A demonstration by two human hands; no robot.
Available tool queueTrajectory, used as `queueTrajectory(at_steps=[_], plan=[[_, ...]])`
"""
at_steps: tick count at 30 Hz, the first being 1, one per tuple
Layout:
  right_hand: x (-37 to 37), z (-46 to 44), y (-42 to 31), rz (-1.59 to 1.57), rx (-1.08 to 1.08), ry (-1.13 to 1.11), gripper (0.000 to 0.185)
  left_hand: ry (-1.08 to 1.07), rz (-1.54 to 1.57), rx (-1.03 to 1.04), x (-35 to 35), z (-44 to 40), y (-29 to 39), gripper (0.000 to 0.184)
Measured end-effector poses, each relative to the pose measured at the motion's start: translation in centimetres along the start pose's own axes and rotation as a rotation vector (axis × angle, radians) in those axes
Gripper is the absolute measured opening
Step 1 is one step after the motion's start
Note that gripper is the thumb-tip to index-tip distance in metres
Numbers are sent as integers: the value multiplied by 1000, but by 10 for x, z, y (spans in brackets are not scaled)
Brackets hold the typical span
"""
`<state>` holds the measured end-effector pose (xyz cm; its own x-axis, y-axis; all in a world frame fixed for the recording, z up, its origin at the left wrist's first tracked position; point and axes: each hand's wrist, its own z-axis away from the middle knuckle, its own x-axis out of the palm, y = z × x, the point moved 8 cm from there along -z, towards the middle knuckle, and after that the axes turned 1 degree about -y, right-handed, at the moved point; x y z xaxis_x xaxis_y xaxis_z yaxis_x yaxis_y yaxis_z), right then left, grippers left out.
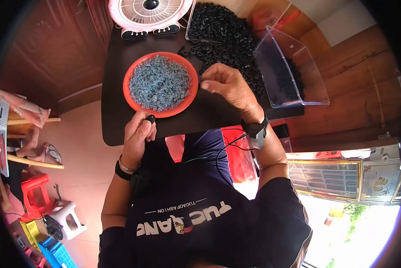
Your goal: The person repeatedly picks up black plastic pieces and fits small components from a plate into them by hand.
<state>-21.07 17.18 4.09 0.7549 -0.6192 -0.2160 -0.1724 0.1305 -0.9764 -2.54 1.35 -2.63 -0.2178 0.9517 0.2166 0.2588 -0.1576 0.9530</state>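
My left hand [139, 133] is closed at the near rim of a round orange-red plate [127, 99]. Between its thumb and forefinger sits a small glossy black piece [151, 119]. Heaped on the plate are many tiny grey-blue, shiny pieces [159, 82], too small to name. Just right of the plate, over the dark table [187, 123], is my right hand [229, 85]. Its thumb and forefinger are drawn together, and whatever may be between them is too small to make out. Behind and beside it spreads a pile of small black parts [220, 27].
A clear plastic bin [294, 73] with black parts stands at the table's right. At the far edge is a pink fan [151, 15]. On the floor at left are a red stool [34, 190], a white stool [68, 219] and a blue crate [55, 252]. Another person's foot [39, 154] shows there.
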Motion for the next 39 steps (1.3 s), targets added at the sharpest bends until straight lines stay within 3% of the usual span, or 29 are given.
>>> queueTrajectory(at_steps=[3,7,15,30,33,36,39], plan=[[49,1,-17,-236,57,-177,12,-9,0,-1,0,1,1,43],[98,0,-26,-237,2,-387,11,-48,6,0,0,2,-1,44],[124,-1,-17,-160,68,-540,10,-70,-18,-9,-2,4,-4,44],[130,-1,-25,11,-12,-490,13,-60,-148,21,0,6,5,46],[130,1,-41,230,-57,-444,11,-50,-162,16,0,7,4,44],[134,0,-49,379,-133,-403,10,-20,-189,27,-1,8,2,40],[138,5,-57,500,-367,-306,17,38,-198,51,-1,7,2,35]])
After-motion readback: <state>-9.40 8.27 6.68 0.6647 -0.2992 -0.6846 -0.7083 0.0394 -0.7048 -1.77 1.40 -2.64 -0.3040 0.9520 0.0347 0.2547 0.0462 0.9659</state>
